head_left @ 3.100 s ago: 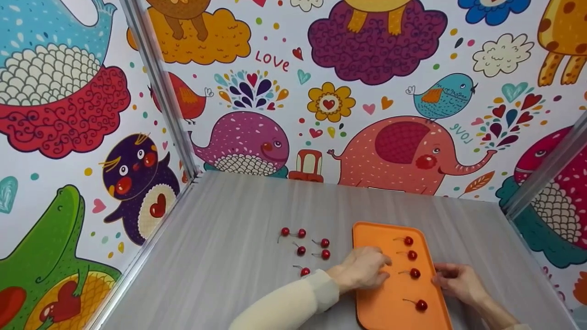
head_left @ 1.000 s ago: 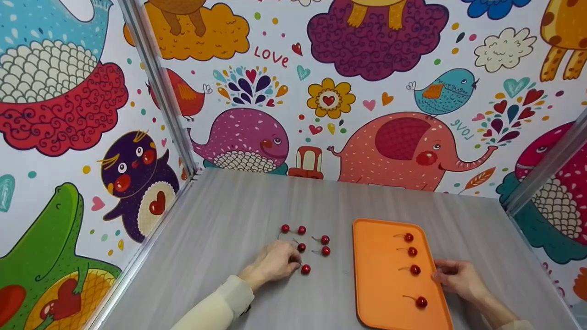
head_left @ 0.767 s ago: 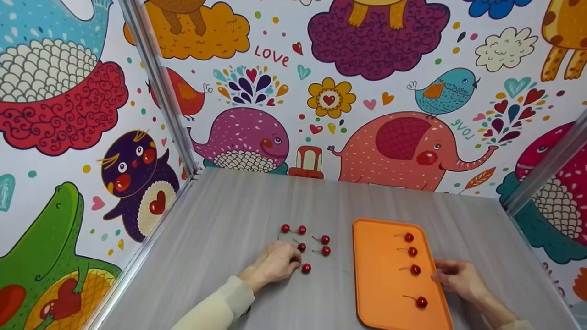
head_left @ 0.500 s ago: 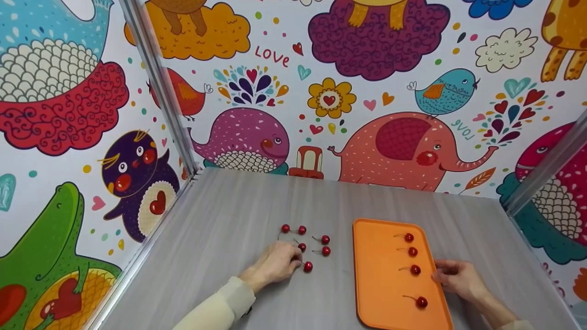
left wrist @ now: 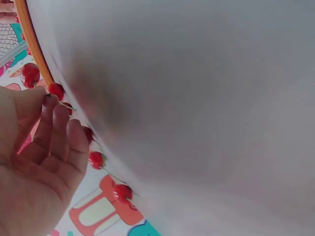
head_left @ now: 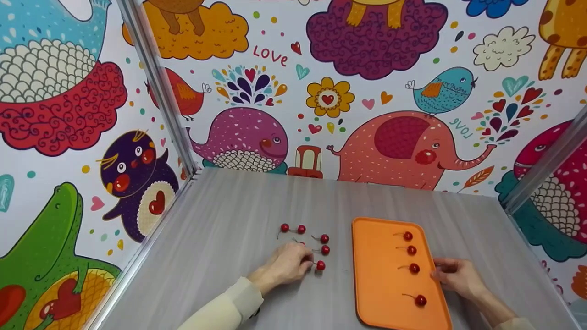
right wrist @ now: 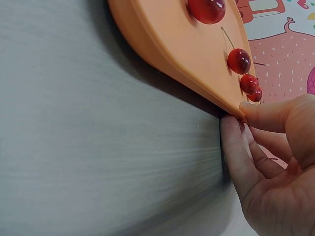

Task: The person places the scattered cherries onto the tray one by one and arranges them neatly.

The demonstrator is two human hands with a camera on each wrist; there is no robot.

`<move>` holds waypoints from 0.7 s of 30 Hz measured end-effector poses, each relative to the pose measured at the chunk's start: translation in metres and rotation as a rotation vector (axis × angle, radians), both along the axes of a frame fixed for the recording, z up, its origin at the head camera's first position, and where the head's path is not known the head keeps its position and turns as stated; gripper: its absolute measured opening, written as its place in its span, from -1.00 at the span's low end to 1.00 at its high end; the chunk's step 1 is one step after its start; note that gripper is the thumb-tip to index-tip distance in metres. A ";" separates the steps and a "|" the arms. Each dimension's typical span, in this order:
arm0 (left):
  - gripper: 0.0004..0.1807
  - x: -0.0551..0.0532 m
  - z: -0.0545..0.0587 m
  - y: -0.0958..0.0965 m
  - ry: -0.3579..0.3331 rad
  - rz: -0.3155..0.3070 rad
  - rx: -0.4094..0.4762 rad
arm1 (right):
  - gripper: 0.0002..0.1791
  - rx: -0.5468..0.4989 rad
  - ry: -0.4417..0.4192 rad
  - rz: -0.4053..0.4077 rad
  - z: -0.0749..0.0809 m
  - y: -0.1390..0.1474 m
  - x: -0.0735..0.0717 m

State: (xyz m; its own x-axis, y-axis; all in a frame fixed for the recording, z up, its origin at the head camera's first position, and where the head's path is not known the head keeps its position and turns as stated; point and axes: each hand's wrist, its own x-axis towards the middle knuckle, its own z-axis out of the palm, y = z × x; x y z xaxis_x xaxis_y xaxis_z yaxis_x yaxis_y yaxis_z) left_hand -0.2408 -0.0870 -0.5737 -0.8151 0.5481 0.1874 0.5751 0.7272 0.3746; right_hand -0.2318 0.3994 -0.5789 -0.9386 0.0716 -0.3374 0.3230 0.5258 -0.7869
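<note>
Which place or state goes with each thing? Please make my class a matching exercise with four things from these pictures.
1. tray
2. left-hand grip
3. right-hand grip
4. wall elephant

A. pinches the tray's edge
B. stands beneath a blue bird
C. carries four cherries
D. holds a single cherry by its stem

Pairs: 1-C, 2-D, 3-A, 4-B

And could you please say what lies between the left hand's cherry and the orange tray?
The head view shows only bare table between that cherry, pinched by its stem in the left hand, and the tray.
</note>
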 end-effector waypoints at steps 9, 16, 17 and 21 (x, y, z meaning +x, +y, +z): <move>-0.91 0.002 0.013 0.029 -0.004 -0.047 0.034 | -0.45 0.000 0.014 -0.017 -0.001 -0.001 0.000; -0.90 0.002 0.020 0.061 0.058 -0.074 0.034 | -0.47 0.000 -0.015 -0.026 0.000 -0.001 -0.001; -0.90 0.003 0.021 0.066 0.053 -0.080 0.044 | -0.46 0.003 -0.014 -0.020 0.000 -0.001 -0.001; -0.90 0.006 0.025 0.087 0.054 -0.099 0.041 | -0.45 0.014 -0.005 -0.010 0.000 0.000 -0.002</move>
